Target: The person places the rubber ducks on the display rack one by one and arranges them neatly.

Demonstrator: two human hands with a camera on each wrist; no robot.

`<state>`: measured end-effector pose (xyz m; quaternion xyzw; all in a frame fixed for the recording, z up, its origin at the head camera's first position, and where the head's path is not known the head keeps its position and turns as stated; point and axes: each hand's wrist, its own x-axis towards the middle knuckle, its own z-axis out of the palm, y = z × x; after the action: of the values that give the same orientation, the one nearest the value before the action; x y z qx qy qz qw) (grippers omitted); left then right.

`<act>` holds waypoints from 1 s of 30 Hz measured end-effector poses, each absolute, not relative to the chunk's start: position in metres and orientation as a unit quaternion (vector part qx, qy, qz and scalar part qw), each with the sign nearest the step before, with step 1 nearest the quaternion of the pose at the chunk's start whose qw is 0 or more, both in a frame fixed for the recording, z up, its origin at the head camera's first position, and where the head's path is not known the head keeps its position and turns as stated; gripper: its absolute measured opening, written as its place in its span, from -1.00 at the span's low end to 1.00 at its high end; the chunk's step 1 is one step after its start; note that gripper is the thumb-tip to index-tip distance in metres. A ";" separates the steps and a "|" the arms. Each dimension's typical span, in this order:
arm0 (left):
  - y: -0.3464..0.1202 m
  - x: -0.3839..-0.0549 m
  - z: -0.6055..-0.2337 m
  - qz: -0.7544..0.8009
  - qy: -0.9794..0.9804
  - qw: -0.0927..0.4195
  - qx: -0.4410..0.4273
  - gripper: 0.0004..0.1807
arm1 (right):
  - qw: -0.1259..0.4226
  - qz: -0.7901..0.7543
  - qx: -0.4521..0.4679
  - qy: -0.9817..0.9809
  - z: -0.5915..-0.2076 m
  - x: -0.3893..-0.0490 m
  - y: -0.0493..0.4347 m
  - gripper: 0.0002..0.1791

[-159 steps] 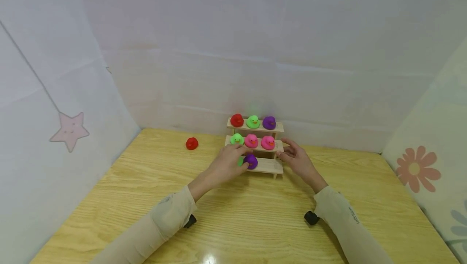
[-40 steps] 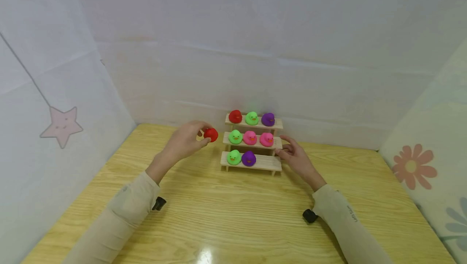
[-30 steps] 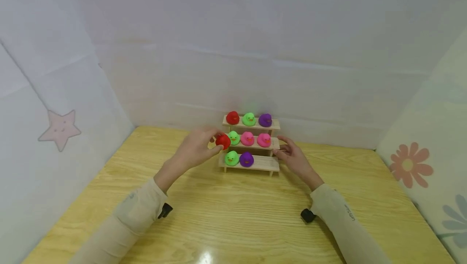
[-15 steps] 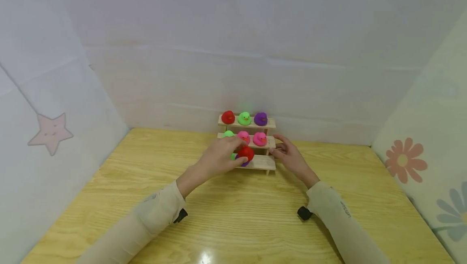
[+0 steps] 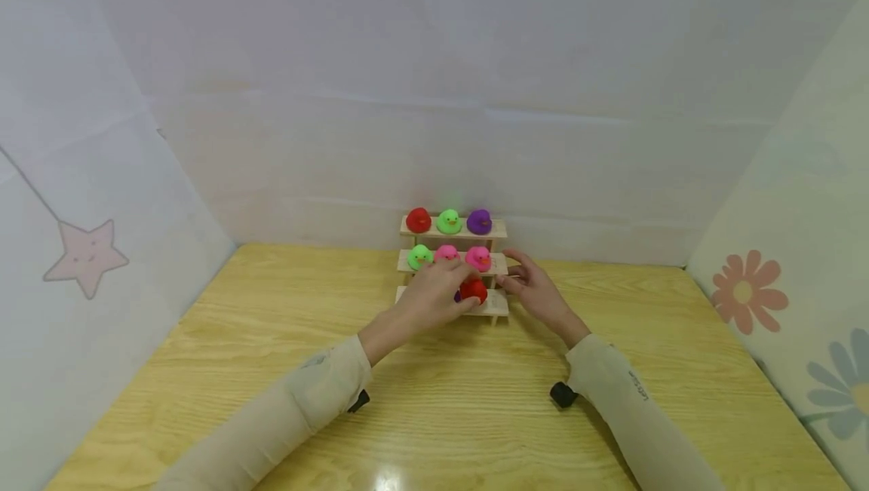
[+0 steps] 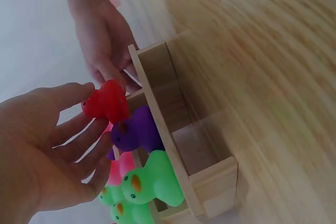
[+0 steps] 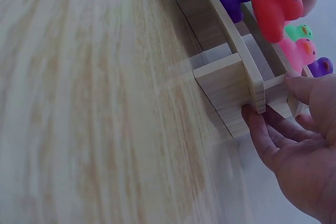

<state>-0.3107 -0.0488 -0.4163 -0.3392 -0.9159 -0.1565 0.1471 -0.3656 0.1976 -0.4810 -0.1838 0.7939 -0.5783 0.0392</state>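
My left hand (image 5: 429, 301) pinches a red rubber duck (image 6: 109, 102) by thumb and fingertips, close over the right part of the lowest step. Beside it on that step sit a purple duck (image 6: 137, 132) and a green duck (image 6: 155, 181), largely hidden by the hand in the head view. The three-step wooden stand (image 5: 498, 304) has its right end held by my right hand (image 5: 541, 300), thumb and fingers about the end of the boards. In the right wrist view the red duck (image 7: 274, 17) hangs tilted over the bare end of the step.
The middle step carries a green duck (image 5: 419, 256) and two pink ducks (image 5: 478, 258). On the top step are a red duck (image 5: 419, 220), a green duck (image 5: 449, 221) and a purple duck (image 5: 479, 222). A pale cloth backdrop (image 5: 326, 151) rises behind the wood-grain table (image 5: 434, 408).
The red duck, earlier lying on the table left of the stand, was picked up by my left hand and carried right to the lowest step. My right hand stays at the stand's right end.
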 end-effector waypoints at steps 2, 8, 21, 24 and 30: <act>-0.047 -0.312 -0.419 -0.167 -0.917 0.136 -0.335 -0.58 | 0.035 -0.578 -0.182 0.794 -0.481 -0.365 0.196 -0.25; -0.045 -0.318 -0.427 -0.179 -0.923 0.121 -0.318 -0.60 | 0.034 -0.585 -0.180 0.790 -0.483 -0.367 0.193 -0.27; -0.043 -0.319 -0.431 -0.182 -0.930 0.095 -0.305 -0.61 | 0.033 -0.590 -0.180 0.787 -0.486 -0.370 0.193 -0.26; -0.042 -0.317 -0.433 -0.177 -0.930 0.099 -0.307 -0.58 | 0.033 -0.592 -0.176 0.786 -0.487 -0.369 0.194 -0.24; -0.043 -0.307 -0.431 -0.166 -0.926 0.121 -0.316 -0.50 | 0.002 -0.536 -0.176 0.825 -0.480 -0.363 0.198 -0.27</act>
<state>-0.3074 -0.0431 -0.4315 -0.3161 -0.9262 -0.1662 0.1212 -0.3630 0.1985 -0.4803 -0.1757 0.8255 -0.5364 0.0023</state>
